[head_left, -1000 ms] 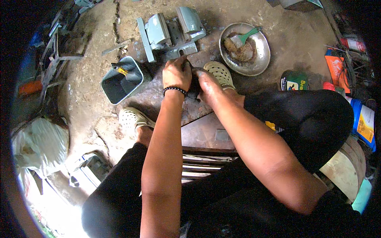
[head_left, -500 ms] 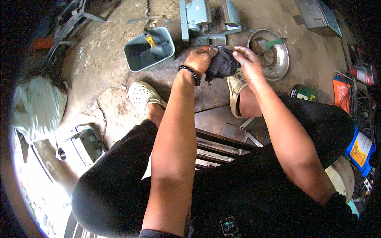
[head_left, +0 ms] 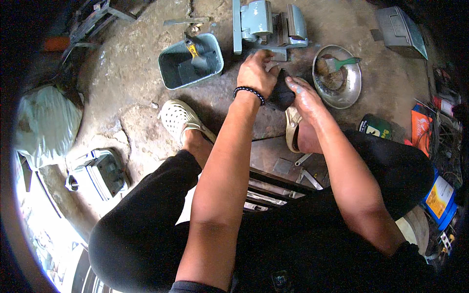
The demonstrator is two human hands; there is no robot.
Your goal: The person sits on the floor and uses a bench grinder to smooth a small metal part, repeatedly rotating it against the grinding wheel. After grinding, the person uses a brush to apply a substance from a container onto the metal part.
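A crumpled dark cloth is bunched up between my two hands, above the floor and in front of my right foot. My right hand grips it from the right, thumb along its upper edge. My left hand, with a beaded bracelet at the wrist, is at the cloth's left side. Its fingers are bent and spread away from the thumb, whose tip is close to the cloth. Beyond my hands stands a grey-blue bench vise. On the right, a round metal bowl holds a green-handled brush.
Left of the vise is a grey-green tub with a yellow-and-black-handled tool. A metal box stands far right. Wrenches lie near my right foot. A blue container stands at the right, an opened case at the left.
My left hand has loosened from the cloth and its fingers have spread. The cloth has become narrower and more upright, and my right hand has closed in on it. The view has shifted slightly.
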